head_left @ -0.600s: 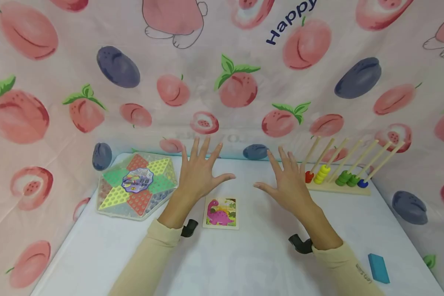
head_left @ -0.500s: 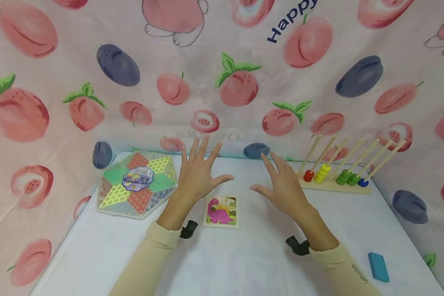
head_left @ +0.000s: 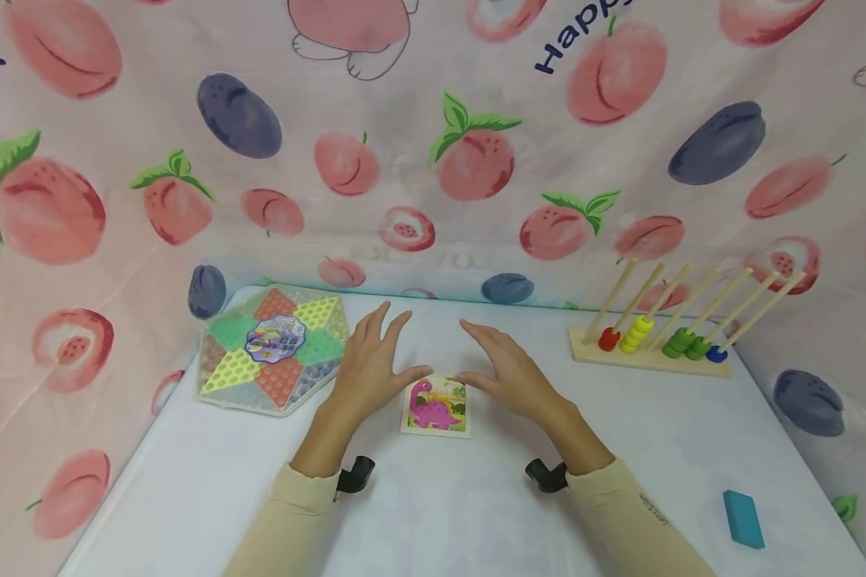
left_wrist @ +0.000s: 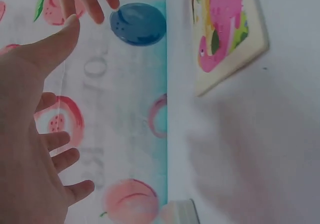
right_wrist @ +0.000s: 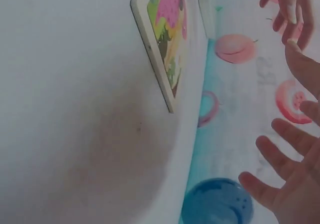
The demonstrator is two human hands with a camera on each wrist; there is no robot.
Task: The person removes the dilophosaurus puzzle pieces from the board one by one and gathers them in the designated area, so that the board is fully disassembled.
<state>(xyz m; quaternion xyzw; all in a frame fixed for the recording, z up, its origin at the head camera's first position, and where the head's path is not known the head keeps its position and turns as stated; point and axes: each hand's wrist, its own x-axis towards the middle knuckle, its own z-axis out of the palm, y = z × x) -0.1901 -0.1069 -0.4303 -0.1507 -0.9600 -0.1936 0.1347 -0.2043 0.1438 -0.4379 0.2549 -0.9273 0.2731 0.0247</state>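
Observation:
A small square dinosaur puzzle [head_left: 435, 409] in a pale wooden frame lies on the white table, a pink long-necked dinosaur on its face. Over its left side my left hand [head_left: 370, 365] hovers with fingers spread and nothing in it. My right hand [head_left: 512, 370] faces it from the right, fingers loosely bent, also holding nothing. Both thumbs point inward and reach the puzzle's top corners in the head view. In the left wrist view the puzzle [left_wrist: 225, 29] shows beyond the left hand [left_wrist: 30, 114]; the right wrist view has the puzzle [right_wrist: 167, 34] and the right hand [right_wrist: 295, 159].
A hexagonal Chinese checkers box [head_left: 274, 351] lies at the back left. A wooden peg rack [head_left: 649, 358] with coloured beads stands at the back right. Near the right front is a blue block [head_left: 743, 519]. A fruit-printed cloth [head_left: 404, 184] hangs behind the table.
Both hands have come closer together and lower, towards the puzzle. Their fingers, spread wide before, are now more bent. The head view has shifted slightly.

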